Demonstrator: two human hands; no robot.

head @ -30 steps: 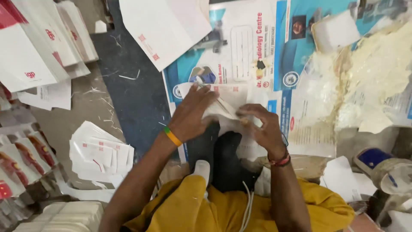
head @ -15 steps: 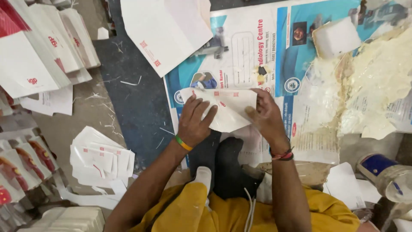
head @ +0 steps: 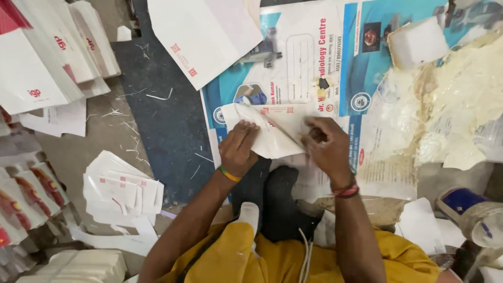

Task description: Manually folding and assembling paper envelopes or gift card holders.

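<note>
A white paper sheet with small red marks [head: 272,137] lies partly folded on a blue and white printed poster [head: 314,57] spread on the floor. My left hand [head: 238,149] presses flat on the sheet's left flap. My right hand [head: 326,147] pinches and presses the fold at the sheet's right side. Both wrists wear bands, and my dark-socked feet [head: 275,202] rest just below the sheet.
A pile of folded white envelopes [head: 118,191] sits at the left. Large white sheets [head: 201,36] and stacked envelopes [head: 47,57] lie at the top left. A white block [head: 416,42] and glue-smeared paper [head: 461,99] are at the right, a tape roll [head: 474,217] at lower right.
The sheet's flaps have been folded further inward. My left hand moved from gripping the edge to pressing on the flap, and my right hand shifted to the fold's right end.
</note>
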